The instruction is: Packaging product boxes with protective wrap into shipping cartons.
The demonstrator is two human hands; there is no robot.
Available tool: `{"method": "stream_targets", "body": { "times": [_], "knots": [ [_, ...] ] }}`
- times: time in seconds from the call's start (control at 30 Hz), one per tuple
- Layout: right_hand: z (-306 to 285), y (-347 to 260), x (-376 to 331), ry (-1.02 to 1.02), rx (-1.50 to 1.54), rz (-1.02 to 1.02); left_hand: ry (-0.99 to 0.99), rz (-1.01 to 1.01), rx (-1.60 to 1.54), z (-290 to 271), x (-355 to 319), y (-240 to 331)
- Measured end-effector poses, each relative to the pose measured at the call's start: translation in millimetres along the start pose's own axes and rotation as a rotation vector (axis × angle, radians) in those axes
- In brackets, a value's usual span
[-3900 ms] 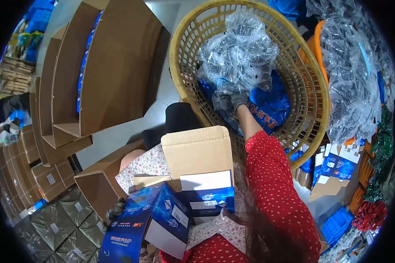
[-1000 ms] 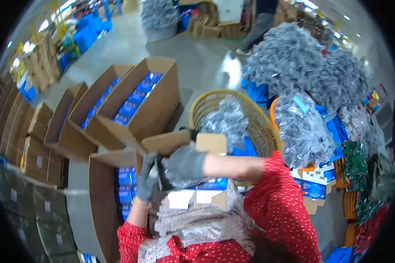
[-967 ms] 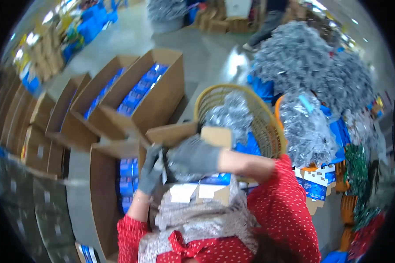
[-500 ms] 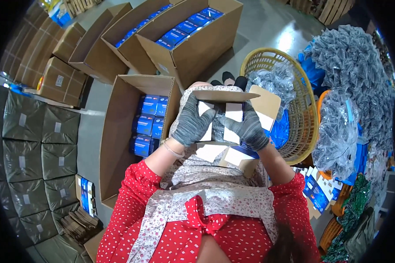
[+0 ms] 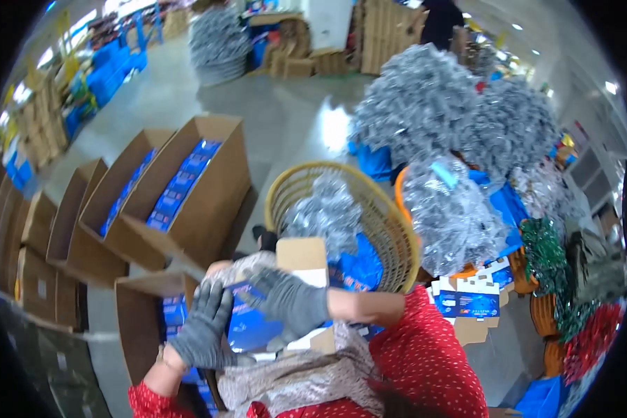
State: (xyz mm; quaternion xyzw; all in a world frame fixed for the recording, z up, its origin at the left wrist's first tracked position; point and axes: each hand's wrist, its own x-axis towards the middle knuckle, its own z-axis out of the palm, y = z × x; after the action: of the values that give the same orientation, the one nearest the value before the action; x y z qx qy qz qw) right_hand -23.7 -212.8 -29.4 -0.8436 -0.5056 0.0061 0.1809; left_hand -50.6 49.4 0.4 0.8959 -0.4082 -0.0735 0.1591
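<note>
The right hand (image 5: pixel 285 301), in a grey knit glove, lies flat across the top of a small blue carton (image 5: pixel 251 327), fingers spread and pressing down rather than curled around it. The left hand (image 5: pixel 203 331), gloved the same way, cups the carton's left side with its fingers bent against the edge. The carton sits at the person's lap over a patterned apron, and most of its face is covered by the two hands; its lower edge merges with white flaps and cannot be made out clearly. Just beyond the right hand a plain cardboard flap (image 5: pixel 301 253) stands up, hiding part of the yellow woven basket (image 5: pixel 390 237) behind it, which holds clear bagged items. To the near left an open cardboard box (image 5: pixel 143 313) shows a few blue cartons inside, its near end cut off by the left forearm. Farther left, long open boxes (image 5: pixel 188 188) lie side by side, filled with rows of blue cartons. Bare grey floor (image 5: pixel 285 132) stretches beyond them; the right side is crowded with heaps of silvery bagged goods (image 5: pixel 453 209).
</note>
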Motion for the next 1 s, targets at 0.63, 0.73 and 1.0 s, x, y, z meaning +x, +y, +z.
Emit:
{"method": "stream_targets", "body": {
  "times": [0.63,0.73,1.0],
  "knots": [
    [6,-48,26,0.183,-0.378,-0.2,0.506,-0.12,-1.44,36,39,3],
    [2,-44,38,0.041,-0.135,0.05,0.567,-0.053,-1.512,45,38,6],
    [18,-21,77,-0.137,-0.356,0.079,0.669,-0.038,-1.613,56,9,12]
  ]
}}
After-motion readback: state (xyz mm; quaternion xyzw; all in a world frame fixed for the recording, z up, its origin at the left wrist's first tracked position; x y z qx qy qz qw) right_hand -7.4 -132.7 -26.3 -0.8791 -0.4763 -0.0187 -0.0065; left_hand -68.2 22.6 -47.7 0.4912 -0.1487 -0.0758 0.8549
